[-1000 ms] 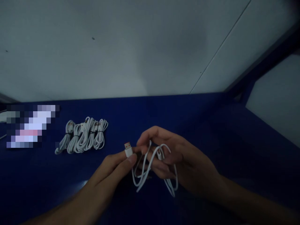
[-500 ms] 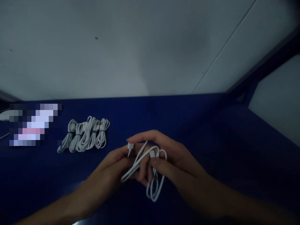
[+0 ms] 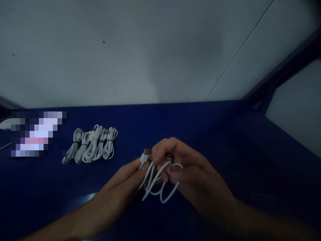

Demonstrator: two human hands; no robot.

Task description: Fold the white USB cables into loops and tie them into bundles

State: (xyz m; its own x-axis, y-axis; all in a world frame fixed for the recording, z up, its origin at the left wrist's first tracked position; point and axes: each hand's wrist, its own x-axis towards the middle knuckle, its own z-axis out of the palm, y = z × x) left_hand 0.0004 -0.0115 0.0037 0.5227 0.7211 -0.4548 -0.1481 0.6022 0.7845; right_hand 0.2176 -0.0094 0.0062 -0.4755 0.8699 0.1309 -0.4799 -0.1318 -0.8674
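A white USB cable point(image 3: 164, 201) hangs in loose loops between my two hands, above the blue table. My left hand point(image 3: 125, 182) is closed on it, thumb against forefinger, and one white plug point(image 3: 144, 157) with a metal end sticks up from that grip. My right hand point(image 3: 187, 164) has its fingers curled round the loops on the other side. Its thumb presses near the second plug point(image 3: 169, 156), which shows only in part. The two hands nearly meet, and some of the cable is hidden behind the fingers.
Several white cables point(image 3: 92, 144), coiled and tied with dark bands, lie in a row on the blue table point(image 3: 150, 124). Left of them are a pixelated bright object point(image 3: 42, 134) and a white rounded thing point(image 3: 6, 124). A grey panel point(image 3: 125, 67) rises behind.
My right fingers have drawn back from the first plug and curled over the loops. That plug now stands more exposed at my left hand, slightly farther right. The hanging loops have shifted and shortened.
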